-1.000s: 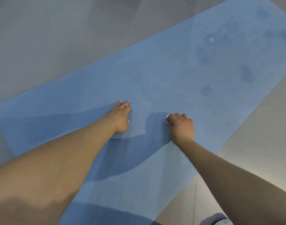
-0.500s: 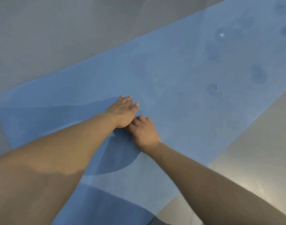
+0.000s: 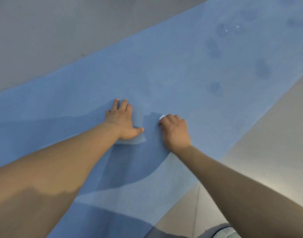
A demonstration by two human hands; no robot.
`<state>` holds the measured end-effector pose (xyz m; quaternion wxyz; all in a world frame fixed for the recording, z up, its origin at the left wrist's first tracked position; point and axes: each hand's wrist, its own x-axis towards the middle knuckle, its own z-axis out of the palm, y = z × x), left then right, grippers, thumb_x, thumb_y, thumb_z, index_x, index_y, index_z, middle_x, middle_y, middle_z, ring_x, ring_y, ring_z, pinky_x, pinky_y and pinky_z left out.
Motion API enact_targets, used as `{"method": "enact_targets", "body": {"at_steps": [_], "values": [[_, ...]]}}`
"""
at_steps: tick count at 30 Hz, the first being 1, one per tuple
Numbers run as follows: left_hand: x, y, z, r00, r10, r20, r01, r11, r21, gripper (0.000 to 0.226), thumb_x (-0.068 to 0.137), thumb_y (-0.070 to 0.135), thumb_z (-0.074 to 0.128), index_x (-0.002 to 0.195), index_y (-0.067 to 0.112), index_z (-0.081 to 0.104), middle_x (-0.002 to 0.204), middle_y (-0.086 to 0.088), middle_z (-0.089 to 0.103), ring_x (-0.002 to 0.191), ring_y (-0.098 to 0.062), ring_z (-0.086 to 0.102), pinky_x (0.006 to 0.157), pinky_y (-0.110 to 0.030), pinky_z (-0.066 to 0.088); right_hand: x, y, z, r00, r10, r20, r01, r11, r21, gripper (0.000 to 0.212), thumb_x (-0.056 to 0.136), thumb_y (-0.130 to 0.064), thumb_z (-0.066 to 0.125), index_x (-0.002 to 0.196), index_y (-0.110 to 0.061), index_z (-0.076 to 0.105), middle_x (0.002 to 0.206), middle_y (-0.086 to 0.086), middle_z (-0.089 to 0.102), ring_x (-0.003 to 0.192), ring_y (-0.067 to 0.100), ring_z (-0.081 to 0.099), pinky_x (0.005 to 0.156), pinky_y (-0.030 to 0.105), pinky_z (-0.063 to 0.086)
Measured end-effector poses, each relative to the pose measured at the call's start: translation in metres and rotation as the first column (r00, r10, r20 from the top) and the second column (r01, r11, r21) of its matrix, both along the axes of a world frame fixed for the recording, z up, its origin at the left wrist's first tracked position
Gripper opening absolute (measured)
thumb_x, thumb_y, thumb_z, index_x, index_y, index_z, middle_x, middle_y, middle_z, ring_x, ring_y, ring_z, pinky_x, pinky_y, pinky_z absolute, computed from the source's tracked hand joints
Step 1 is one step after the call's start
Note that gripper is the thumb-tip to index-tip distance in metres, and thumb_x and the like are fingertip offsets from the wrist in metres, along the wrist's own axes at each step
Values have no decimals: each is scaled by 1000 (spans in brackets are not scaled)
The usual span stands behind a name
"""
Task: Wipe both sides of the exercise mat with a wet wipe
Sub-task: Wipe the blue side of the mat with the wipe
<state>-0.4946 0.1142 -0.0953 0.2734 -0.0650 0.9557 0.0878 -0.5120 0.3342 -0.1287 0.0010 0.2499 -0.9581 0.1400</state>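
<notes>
Exercise mat (image 3: 173, 69), a long blue rectangle of thin foam-like material, lies flat on the grey floor (image 3: 52, 35) and runs diagonally from lower left to upper right of my head-camera view. I see 2 bare forearms reaching out over it from the bottom of the frame. My left hand (image 3: 120, 120) presses down on the mat near its middle, palm flat, fingers straight and together, thumb spread out to the side. My right hand (image 3: 174, 129) sits just beside it, apart from it, knuckles up and fingers curled tight around a small white wet wipe (image 3: 162, 117); only a crumpled corner of the wipe shows past the fingertips, and it touches the mat. Both arms cast dark shadows across the near part of the blue surface. Farther along the mat, toward the upper right, I count several darker damp patches (image 3: 216, 87), 2 of them with small glints of light. A paler beige strip of floor (image 3: 267, 134) borders the mat's right edge, with a thin seam running through it. At the bottom right corner sits a pale rounded object (image 3: 226, 232) I cannot identify.
</notes>
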Motion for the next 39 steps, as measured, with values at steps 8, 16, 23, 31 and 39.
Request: {"method": "enact_targets", "body": {"at_steps": [8,16,23,31,39], "values": [[3,5,-3,1000,-6,-20,5,999,-50,117,74,73,68,155,11,10,165,-6,-2,153,-36,-5,119,-58,23,52,-4,-3,972,233,-45,-237,959,-157,22,94,-21,50,104,-12,67,82,5,61,77,28,53,69,37,34],[-15,23,1,974,-207,87,206,978,21,102,88,40,69,156,48,-6,164,9,-27,153,-27,-20,123,-54,18,-69,115,4,967,-255,-8,255,962,100,11,88,-11,55,90,-6,65,83,16,61,81,40,56,70,42,43],[-21,28,4,975,-186,120,183,983,31,98,82,28,62,156,50,2,166,11,-20,154,-28,-14,122,-54,21,28,38,2,994,72,77,-61,989,-138,19,87,-19,49,89,-9,66,79,13,62,74,34,58,66,39,47],[-15,48,-3,992,-117,-45,116,993,-10,80,81,76,56,148,40,30,165,0,3,153,-35,-1,116,-58,26,51,46,0,926,377,9,-375,924,-76,22,86,-14,47,97,-12,65,85,7,57,79,26,48,67,36,32],[-31,65,-2,983,-172,-60,177,980,86,108,80,49,79,156,7,15,167,-7,5,154,-29,4,125,-40,17,-65,161,13,951,-309,-20,308,938,162,8,86,-7,56,90,-11,62,84,11,61,83,36,56,67,35,32]]}}
